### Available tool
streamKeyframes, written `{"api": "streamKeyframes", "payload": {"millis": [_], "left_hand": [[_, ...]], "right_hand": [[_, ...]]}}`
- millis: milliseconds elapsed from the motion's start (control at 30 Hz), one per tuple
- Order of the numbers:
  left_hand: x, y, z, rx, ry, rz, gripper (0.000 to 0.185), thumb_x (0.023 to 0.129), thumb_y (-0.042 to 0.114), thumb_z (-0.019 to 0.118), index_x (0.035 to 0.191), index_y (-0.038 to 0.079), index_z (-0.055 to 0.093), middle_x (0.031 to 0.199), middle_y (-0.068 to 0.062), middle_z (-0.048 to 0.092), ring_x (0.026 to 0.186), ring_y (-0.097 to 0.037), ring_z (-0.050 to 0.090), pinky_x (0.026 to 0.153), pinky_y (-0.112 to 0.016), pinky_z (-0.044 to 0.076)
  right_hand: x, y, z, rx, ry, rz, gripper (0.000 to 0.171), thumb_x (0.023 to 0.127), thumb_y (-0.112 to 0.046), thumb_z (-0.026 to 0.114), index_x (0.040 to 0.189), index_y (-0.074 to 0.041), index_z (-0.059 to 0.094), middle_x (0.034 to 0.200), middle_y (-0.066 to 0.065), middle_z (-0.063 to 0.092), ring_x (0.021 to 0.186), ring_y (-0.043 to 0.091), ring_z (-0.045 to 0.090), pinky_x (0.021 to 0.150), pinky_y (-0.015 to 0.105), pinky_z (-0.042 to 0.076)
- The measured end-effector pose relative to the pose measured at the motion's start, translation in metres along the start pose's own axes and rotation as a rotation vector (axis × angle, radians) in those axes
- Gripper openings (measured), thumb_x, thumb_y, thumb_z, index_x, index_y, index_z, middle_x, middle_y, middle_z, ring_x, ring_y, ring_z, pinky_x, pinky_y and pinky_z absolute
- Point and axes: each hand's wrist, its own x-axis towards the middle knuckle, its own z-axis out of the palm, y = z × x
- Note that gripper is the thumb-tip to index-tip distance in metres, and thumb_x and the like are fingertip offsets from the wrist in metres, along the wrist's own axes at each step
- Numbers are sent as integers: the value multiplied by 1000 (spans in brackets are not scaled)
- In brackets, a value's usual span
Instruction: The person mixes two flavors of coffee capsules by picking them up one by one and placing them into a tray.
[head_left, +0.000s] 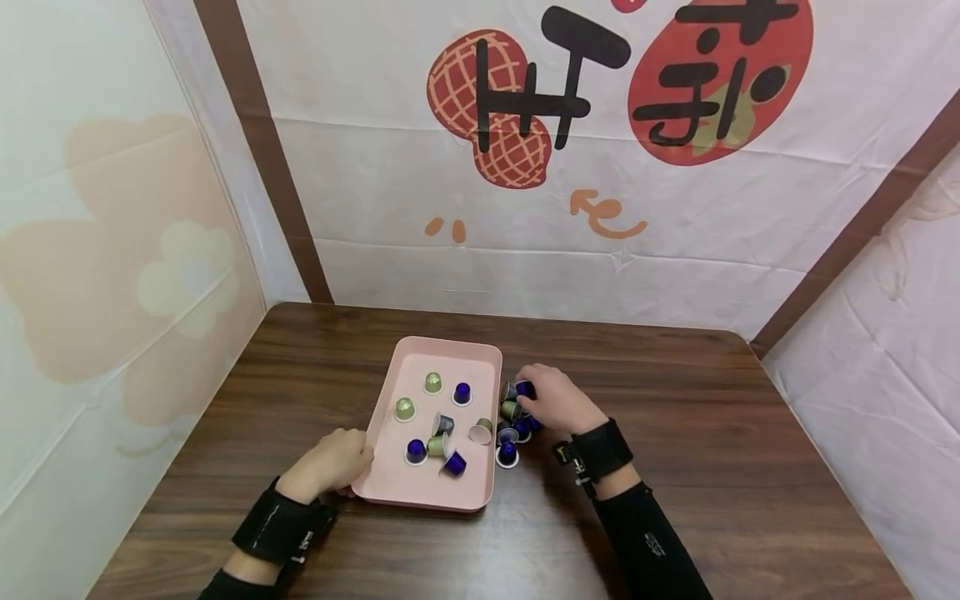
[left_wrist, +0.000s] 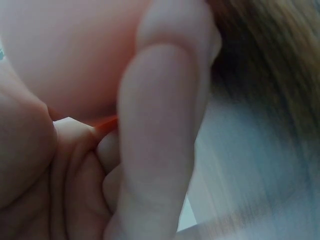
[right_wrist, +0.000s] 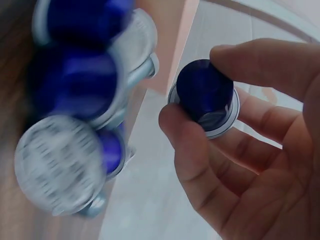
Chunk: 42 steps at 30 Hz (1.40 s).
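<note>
A pink tray [head_left: 397,483] lies on the table with several coffee capsules spread over its base, some green, some blue, one grey. Two green capsules stand near its far left side, and a tipped blue capsule [head_left: 455,463] lies toward its near side. My left hand [head_left: 333,461] grips the tray's near left edge; in the left wrist view its fingers [left_wrist: 157,115] press close against the pink rim. Just right of the tray, my right hand [head_left: 558,402] pinches a dark blue coffee capsule [right_wrist: 205,92] between thumb and finger, above a pile of capsules.
The capsule pile [head_left: 512,432] sits along the tray's right edge, in blue, green and grey; one capsule [right_wrist: 60,165] shows its printed lid. Brown wood tabletop [head_left: 675,483] extends on both sides. A printed cloth [head_left: 375,192] hangs behind the table.
</note>
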Motion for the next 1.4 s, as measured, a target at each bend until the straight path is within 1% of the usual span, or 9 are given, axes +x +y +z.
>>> {"api": "streamKeyframes", "payload": {"millis": [133, 267, 367, 500, 700, 800, 1000, 1233, 1400], "left_hand": [[0, -1, 0, 5, 6, -1, 23, 92, 6, 44, 71, 5, 55, 56, -6, 51, 41, -14, 53, 39, -27, 45], [0, -2, 0, -4, 8, 3, 23, 92, 6, 44, 72, 5, 55, 56, -5, 52, 41, -14, 53, 39, -27, 46], [0, -1, 1, -4, 11, 6, 22, 92, 6, 44, 73, 5, 55, 56, -5, 51, 40, -14, 53, 39, -26, 45], [-1, -2, 1, 3, 17, 8, 21, 91, 6, 45, 73, 4, 56, 57, -5, 51, 40, -14, 53, 38, -26, 45], [-4, -2, -2, -4, 23, 5, 20, 91, 6, 45, 73, 4, 56, 58, -6, 51, 40, -14, 53, 39, -27, 46], [-4, -1, -1, -7, 22, 2, 20, 90, 6, 46, 73, 4, 56, 58, -6, 52, 41, -14, 54, 39, -27, 46], [-4, -1, 0, -2, 13, -5, 20, 91, 6, 46, 75, 3, 56, 58, -7, 52, 40, -14, 54, 39, -27, 46], [-3, -1, 0, 5, 23, 1, 21, 91, 6, 46, 74, 3, 56, 58, -6, 52, 40, -14, 54, 39, -27, 46], [-4, -1, 1, 6, 15, -3, 20, 92, 6, 46, 74, 3, 56, 58, -6, 52, 41, -14, 54, 39, -27, 46]], "right_hand": [[20, -13, -3, -41, -33, -53, 25, 89, -14, 63, 112, -4, 61, 100, 6, 60, 82, 14, 56, 71, 30, 49], [40, -22, -3, -53, -105, -101, 24, 90, -12, 62, 111, -3, 60, 100, 6, 60, 79, 14, 54, 69, 29, 48], [54, -26, -2, -69, -165, -96, 22, 89, -12, 62, 110, -4, 59, 96, 5, 60, 74, 13, 53, 65, 27, 46], [69, -29, 2, -98, -223, -71, 25, 90, -14, 62, 114, -4, 60, 97, 4, 61, 72, 12, 53, 64, 26, 46], [87, -33, 8, -130, -271, -65, 27, 91, -16, 60, 116, -7, 60, 100, 3, 61, 77, 13, 53, 67, 25, 45], [91, -34, 9, -132, -273, -66, 29, 92, -17, 60, 119, -7, 60, 105, 4, 62, 84, 15, 55, 72, 26, 46], [90, -33, 7, -117, -281, -42, 35, 92, -17, 59, 125, -7, 56, 117, 9, 60, 105, 20, 57, 83, 30, 49], [86, -25, -4, -107, -264, -30, 33, 92, -16, 59, 124, -7, 57, 115, 9, 60, 102, 21, 58, 80, 31, 49], [74, -16, -15, -94, -257, -46, 30, 92, -12, 57, 121, -3, 58, 111, 10, 62, 96, 21, 59, 80, 33, 49]]}}
